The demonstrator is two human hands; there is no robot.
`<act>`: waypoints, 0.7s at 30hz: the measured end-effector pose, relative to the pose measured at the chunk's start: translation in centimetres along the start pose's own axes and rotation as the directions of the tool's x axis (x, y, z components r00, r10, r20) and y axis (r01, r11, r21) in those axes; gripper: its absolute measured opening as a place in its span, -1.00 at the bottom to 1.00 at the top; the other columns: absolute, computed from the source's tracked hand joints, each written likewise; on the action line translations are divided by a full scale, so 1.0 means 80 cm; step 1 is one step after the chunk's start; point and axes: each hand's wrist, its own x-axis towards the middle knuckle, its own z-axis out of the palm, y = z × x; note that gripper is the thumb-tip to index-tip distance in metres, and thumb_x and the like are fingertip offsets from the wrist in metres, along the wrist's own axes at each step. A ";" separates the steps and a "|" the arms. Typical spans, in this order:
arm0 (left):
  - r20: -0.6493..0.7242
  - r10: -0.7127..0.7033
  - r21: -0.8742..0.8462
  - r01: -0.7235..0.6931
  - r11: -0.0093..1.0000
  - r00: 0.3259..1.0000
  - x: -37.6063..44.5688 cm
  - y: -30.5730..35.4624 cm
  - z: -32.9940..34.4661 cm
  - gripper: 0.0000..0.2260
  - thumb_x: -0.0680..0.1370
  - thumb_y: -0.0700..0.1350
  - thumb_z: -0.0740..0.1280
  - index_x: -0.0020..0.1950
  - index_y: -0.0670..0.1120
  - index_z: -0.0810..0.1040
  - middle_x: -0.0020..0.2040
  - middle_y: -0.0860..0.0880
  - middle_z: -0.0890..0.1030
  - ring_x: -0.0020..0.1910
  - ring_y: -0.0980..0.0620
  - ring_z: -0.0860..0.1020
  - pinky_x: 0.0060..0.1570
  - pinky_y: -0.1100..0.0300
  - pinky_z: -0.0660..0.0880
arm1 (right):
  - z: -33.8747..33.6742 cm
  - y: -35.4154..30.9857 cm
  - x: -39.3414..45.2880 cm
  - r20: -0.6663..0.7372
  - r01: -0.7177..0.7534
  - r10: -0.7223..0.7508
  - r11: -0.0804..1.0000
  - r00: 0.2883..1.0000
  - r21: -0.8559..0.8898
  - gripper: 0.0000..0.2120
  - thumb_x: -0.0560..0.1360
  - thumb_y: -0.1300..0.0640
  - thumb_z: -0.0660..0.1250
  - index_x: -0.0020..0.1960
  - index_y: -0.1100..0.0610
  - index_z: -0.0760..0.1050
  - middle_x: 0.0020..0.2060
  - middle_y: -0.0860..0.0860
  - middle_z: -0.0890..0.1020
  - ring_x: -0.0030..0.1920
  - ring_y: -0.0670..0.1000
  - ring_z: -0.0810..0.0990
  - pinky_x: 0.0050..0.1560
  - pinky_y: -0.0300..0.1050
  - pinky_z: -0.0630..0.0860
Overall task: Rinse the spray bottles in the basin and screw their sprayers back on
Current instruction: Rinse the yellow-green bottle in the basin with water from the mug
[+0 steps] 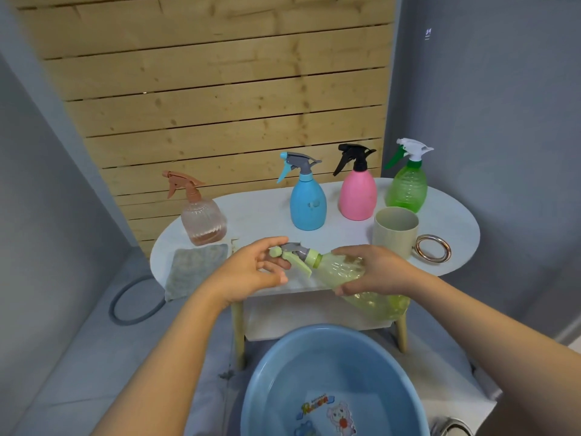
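Fingers (276, 264) of the left hand (251, 272) are loosely curled around the sprayer (290, 254) of the pale green bottle (345, 272), touching the trigger and nozzle end; whether they pinch it firmly or only cup it cannot be told. Right hand (374, 272) lies over the bottle body, fingers curled round it, holding it tilted on its side above the near edge of the desk (456, 234). The sprayer collar sits on the bottle neck; whether it is fully screwed down cannot be told.

Progress, as a judgement: the held bottle is at the sprayer-fitting or sprayer-removal step. Four further bottles stand upright on the far half of the desk with sprayers mounted: the peach bottle (202, 221) at far left, the blue bottle (308, 202), the pink bottle (357, 195), and the green bottle (406, 190) at far right. Whether these are already rinsed cannot be determined.

The basin (267, 372) sits on the floor, near and below the desk, directly under the hands. A cup (395, 231) and a cloth (195, 269) rest on the desk.
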 end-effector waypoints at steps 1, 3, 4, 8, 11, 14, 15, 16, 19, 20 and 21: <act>-0.045 0.029 0.043 -0.027 0.999 0.999 0.003 -0.003 0.001 -0.58 0.46 -0.31 0.40 0.23 0.06 0.47 -0.04 -0.14 0.64 -0.18 0.12 0.59 -0.06 0.28 0.55 | -0.001 0.001 -0.001 0.018 0.001 -0.001 1.000 1.000 0.011 -0.27 0.27 -0.12 0.53 0.38 -0.15 0.33 0.14 -0.12 0.50 0.09 -0.10 0.49 0.12 -0.24 0.41; -0.149 0.085 0.060 -0.077 0.995 0.985 0.009 -0.005 0.002 -0.75 0.47 -0.23 0.42 0.03 0.08 0.58 -0.17 -0.19 0.62 -0.31 0.13 0.54 -0.13 0.20 0.54 | -0.002 0.005 -0.001 0.035 0.024 -0.025 1.000 0.999 0.013 -0.27 0.26 -0.11 0.54 0.37 -0.16 0.34 0.19 -0.13 0.51 0.15 -0.12 0.49 0.17 -0.24 0.40; -0.193 0.092 0.090 -0.076 0.993 0.977 0.012 -0.006 0.002 -0.87 0.47 -0.16 0.44 -0.07 0.07 0.61 -0.25 -0.19 0.58 -0.35 0.13 0.48 -0.22 0.25 0.48 | -0.001 0.005 -0.002 0.038 0.047 -0.047 0.999 0.998 -0.006 -0.27 0.25 -0.11 0.54 0.37 -0.16 0.34 0.22 -0.14 0.50 0.18 -0.12 0.48 0.20 -0.22 0.40; -0.349 0.026 0.143 0.026 0.989 0.937 0.023 -0.007 0.008 -0.65 0.50 0.09 0.35 -0.33 -0.12 0.42 -0.40 -0.04 0.45 -0.45 0.09 0.42 -0.30 0.21 0.44 | 0.006 -0.001 -0.006 0.007 0.173 -0.173 0.978 0.985 -0.120 -0.26 0.25 -0.13 0.52 0.37 -0.21 0.31 0.20 -0.17 0.51 0.19 -0.10 0.46 0.18 -0.20 0.40; -0.420 -0.187 -0.058 0.179 0.982 0.888 0.028 -0.007 0.014 -0.66 0.53 0.10 0.32 -0.24 -0.16 0.44 -0.40 -0.10 0.53 -0.56 0.08 0.50 -0.43 0.20 0.49 | 0.006 -0.009 -0.007 -0.069 0.245 -0.266 0.944 0.962 -0.222 -0.26 0.26 -0.14 0.50 0.39 -0.18 0.31 0.23 -0.16 0.50 0.21 -0.08 0.44 0.20 -0.18 0.36; -0.395 -0.321 -0.268 0.226 0.937 0.861 0.029 -0.009 0.014 -0.73 0.53 0.02 0.35 0.07 -0.15 0.44 -0.35 -0.10 0.56 -0.57 0.11 0.53 -0.59 0.31 0.40 | 0.006 -0.008 -0.009 -0.116 0.255 -0.291 0.932 0.950 -0.258 -0.25 0.26 -0.16 0.48 0.40 -0.18 0.30 0.25 -0.15 0.49 0.24 -0.05 0.43 0.23 -0.11 0.35; -0.410 -0.333 -0.298 0.220 0.929 0.849 0.029 -0.010 0.012 -0.71 0.53 0.00 0.36 0.12 -0.14 0.42 -0.35 -0.09 0.56 -0.58 0.11 0.53 -0.59 0.31 0.39 | 0.007 -0.009 -0.008 -0.119 0.256 -0.294 0.932 0.948 -0.258 -0.25 0.26 -0.16 0.48 0.40 -0.19 0.29 0.25 -0.15 0.49 0.25 -0.04 0.43 0.24 -0.09 0.34; -0.430 -0.332 -0.306 0.210 0.929 0.840 0.031 -0.011 0.013 -0.71 0.53 -0.02 0.37 0.15 -0.14 0.42 -0.35 -0.09 0.56 -0.59 0.11 0.51 -0.60 0.30 0.38 | 0.007 -0.009 -0.008 -0.126 0.251 -0.292 0.930 0.948 -0.269 -0.25 0.27 -0.15 0.47 0.40 -0.18 0.28 0.27 -0.15 0.48 0.26 -0.04 0.42 0.26 -0.09 0.32; -0.496 -0.321 -0.292 0.193 0.937 0.807 0.035 -0.011 0.011 -0.78 0.56 -0.05 0.32 0.13 -0.14 0.46 -0.39 -0.08 0.53 -0.62 0.12 0.41 -0.62 0.29 0.33 | 0.011 -0.019 -0.005 -0.208 0.223 -0.313 0.903 0.927 -0.368 -0.28 0.31 -0.08 0.46 0.40 -0.15 0.27 0.28 -0.14 0.43 0.28 -0.01 0.37 0.25 -0.13 0.22; -0.494 -0.312 -0.271 0.197 0.942 0.812 0.035 -0.011 0.011 -0.81 0.58 -0.05 0.27 0.12 -0.12 0.47 -0.40 -0.08 0.53 -0.61 0.11 0.40 -0.61 0.28 0.32 | 0.013 -0.022 -0.005 -0.242 0.215 -0.328 0.892 0.913 -0.398 -0.29 0.31 -0.06 0.46 0.40 -0.14 0.28 0.28 -0.13 0.43 0.28 0.00 0.37 0.24 -0.13 0.20; -0.479 -0.301 -0.243 0.205 0.948 0.824 0.034 -0.010 0.012 -0.83 0.61 -0.04 0.22 0.12 -0.10 0.49 -0.38 -0.09 0.53 -0.59 0.10 0.42 -0.60 0.28 0.33 | 0.015 -0.023 -0.004 -0.265 0.213 -0.343 0.883 0.901 -0.419 -0.30 0.30 -0.04 0.46 0.39 -0.13 0.29 0.26 -0.12 0.44 0.26 0.02 0.38 0.23 -0.12 0.20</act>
